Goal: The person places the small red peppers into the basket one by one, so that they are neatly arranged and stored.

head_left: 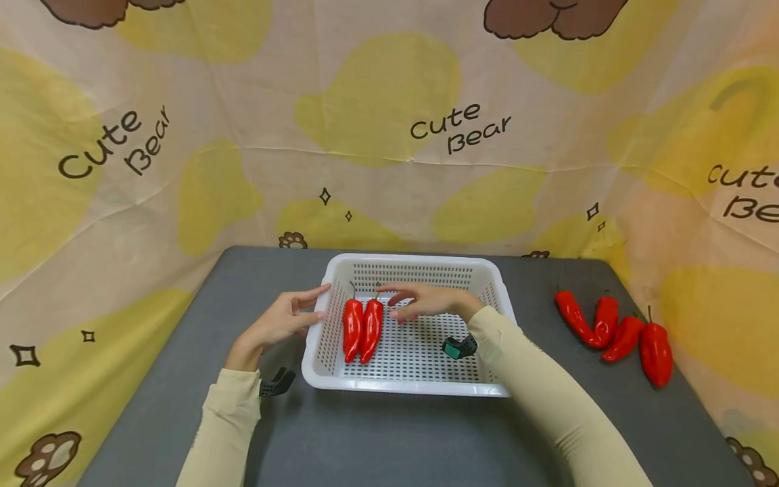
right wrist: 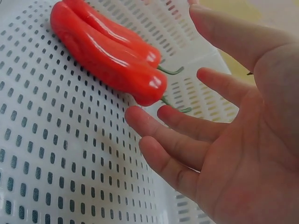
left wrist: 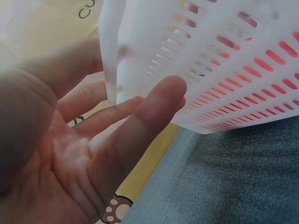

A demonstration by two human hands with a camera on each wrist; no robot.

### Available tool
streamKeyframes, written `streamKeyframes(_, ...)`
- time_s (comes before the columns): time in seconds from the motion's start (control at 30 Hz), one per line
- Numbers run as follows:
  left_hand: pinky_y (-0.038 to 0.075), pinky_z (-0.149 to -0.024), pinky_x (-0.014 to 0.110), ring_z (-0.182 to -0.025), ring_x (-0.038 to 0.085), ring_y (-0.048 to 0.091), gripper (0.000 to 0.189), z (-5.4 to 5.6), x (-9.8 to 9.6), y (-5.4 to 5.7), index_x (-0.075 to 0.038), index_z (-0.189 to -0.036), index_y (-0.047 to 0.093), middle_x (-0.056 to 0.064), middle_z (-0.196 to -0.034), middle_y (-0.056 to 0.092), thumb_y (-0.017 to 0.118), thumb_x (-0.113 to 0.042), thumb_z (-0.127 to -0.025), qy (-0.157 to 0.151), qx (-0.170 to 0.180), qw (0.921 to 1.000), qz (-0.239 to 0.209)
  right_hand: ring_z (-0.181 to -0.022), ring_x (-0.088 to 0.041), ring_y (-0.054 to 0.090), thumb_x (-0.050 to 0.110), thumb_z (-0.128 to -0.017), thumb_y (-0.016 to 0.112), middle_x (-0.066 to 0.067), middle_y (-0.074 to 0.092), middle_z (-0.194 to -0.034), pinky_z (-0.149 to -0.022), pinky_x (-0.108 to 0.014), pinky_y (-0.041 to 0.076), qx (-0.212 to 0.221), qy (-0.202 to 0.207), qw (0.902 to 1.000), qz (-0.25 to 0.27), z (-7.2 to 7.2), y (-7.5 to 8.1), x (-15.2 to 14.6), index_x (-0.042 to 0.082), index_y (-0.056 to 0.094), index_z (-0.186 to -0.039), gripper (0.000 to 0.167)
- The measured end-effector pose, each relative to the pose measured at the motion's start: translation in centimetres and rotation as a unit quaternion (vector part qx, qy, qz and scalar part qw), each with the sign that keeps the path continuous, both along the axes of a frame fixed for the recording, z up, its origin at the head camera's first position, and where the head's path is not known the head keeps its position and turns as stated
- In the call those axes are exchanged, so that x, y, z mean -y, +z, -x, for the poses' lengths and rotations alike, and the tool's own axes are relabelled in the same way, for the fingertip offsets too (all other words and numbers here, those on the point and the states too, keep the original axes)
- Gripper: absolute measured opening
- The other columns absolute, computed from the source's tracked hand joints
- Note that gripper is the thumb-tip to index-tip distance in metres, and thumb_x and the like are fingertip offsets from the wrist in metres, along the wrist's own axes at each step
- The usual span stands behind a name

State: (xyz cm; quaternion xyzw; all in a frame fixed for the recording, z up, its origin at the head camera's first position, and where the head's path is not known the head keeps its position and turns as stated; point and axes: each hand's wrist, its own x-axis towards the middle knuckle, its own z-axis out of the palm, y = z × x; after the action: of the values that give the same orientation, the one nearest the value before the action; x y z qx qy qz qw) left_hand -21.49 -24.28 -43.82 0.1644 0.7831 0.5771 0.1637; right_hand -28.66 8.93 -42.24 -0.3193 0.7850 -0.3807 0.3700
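Two red chili peppers (head_left: pixel 370 331) lie in the basket (head_left: pixel 402 387) by the counter's (head_left: pixel 395 439) back edge. Left hand (head_left: pixel 275 325) touches the basket, right hand (head_left: pixel 429 300) is near the peppers, both loose-fingered.

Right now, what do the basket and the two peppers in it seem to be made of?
Basket: probably white plastic, satin finish; it looks moulded, evenly perforated and slightly translucent.
Peppers: smooth, glossy red surface with bright highlights and thin green stems; real flesh or plastic imitation, I can't tell.
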Motion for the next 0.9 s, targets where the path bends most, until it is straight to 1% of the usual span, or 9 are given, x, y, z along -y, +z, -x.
streamKeyframes(0.1,0.064,-0.078,0.05,-0.11,0.036,0.07,0.067,-0.1,0.1,0.1,-0.007,-0.157,0.036,0.029,-0.158,0.038,0.067,-0.013,-0.097,-0.002,0.005,0.9999,-0.011,-0.127,-0.033,0.056,0.025,-0.099,0.06,-0.017,0.042,-0.157,-0.101,-0.051,0.054,0.0,0.003,1.0,0.009,0.0,0.2,0.0,0.018,0.028,-0.16,0.069)
streamKeyframes(0.2,0.064,-0.078,0.049,-0.109,0.035,0.07,0.068,-0.2,0.1,0.2,-0.007,-0.157,0.036,0.029,-0.158,0.038,0.067,-0.013,-0.097,-0.002,0.004,1.0,-0.006,-0.122,-0.034,0.061,0.027,-0.099,0.061,-0.019,0.044,-0.155,-0.102,-0.052,0.054,0.0,0.0,0.9999,0.014,-0.1,0.4,0.0,0.016,0.029,-0.16,0.069)
streamKeyframes(0.33,0.064,-0.077,0.047,-0.11,0.036,0.07,0.068,-0.3,0.1,0.2,-0.009,-0.157,0.036,0.028,-0.158,0.039,0.068,-0.015,-0.097,0.0,-0.002,1.0,0.007,-0.123,-0.033,0.062,0.026,-0.1,0.061,-0.019,0.045,-0.155,-0.102,-0.052,0.054,-0.003,-0.005,0.9998,0.018,-0.2,0.6,-0.1,0.016,0.03,-0.159,0.068)
streamKeyframes(0.47,0.064,-0.078,0.047,-0.111,0.037,0.07,0.069,-0.2,0.1,0.2,-0.009,-0.157,0.036,0.027,-0.158,0.039,0.068,-0.015,-0.097,0.0,-0.003,1.0,0.009,-0.121,-0.035,0.064,0.023,-0.1,0.059,-0.018,0.045,-0.156,-0.103,-0.052,0.053,-0.009,-0.018,0.9994,0.03,-0.3,1.0,-0.4,0.018,0.031,-0.159,0.066)
streamKeyframes(0.63,0.064,-0.078,0.048,-0.109,0.036,0.071,0.069,-0.2,0.0,0.1,-0.009,-0.157,0.035,0.027,-0.159,0.038,0.068,-0.015,-0.097,-0.002,-0.001,1.0,0.006,-0.123,-0.042,0.062,0.02,-0.101,0.057,-0.021,0.043,-0.157,-0.107,-0.056,0.05,-0.016,-0.032,0.9969,0.07,-0.2,1.6,-1.1,0.016,0.03,-0.16,0.065)
streamKeyframes(0.7,0.064,-0.078,0.048,-0.109,0.035,0.071,0.069,-0.2,0.0,0.1,-0.009,-0.157,0.036,0.027,-0.159,0.038,0.068,-0.014,-0.097,0.0,0.0,1.0,0.005,-0.125,-0.043,0.06,0.019,-0.102,0.057,-0.022,0.042,-0.157,-0.108,-0.057,0.049,-0.022,-0.039,0.9952,0.087,0.0,1.9,-1.2,0.015,0.029,-0.16,0.064)
streamKeyframes(0.8,0.064,-0.078,0.048,-0.109,0.036,0.07,0.068,-0.3,0.1,0.1,-0.008,-0.157,0.036,0.028,-0.158,0.038,0.068,-0.013,-0.097,0.003,0.001,1.0,0.001,-0.128,-0.044,0.058,0.018,-0.102,0.056,-0.023,0.042,-0.157,-0.109,-0.06,0.047,-0.035,-0.056,0.9908,0.118,0.2,2.5,-1.4,0.013,0.031,-0.159,0.062)
streamKeyframes(0.9,0.063,-0.079,0.05,-0.109,0.036,0.07,0.067,-0.3,0.1,0.1,-0.008,-0.157,0.036,0.028,-0.159,0.038,0.067,-0.013,-0.097,0.002,0.0,1.0,-0.003,-0.128,-0.046,0.057,0.015,-0.103,0.055,-0.024,0.043,-0.156,-0.108,-0.064,0.045,-0.052,-0.07,0.9856,0.145,0.4,3.4,-1.8,0.011,0.033,-0.158,0.06)
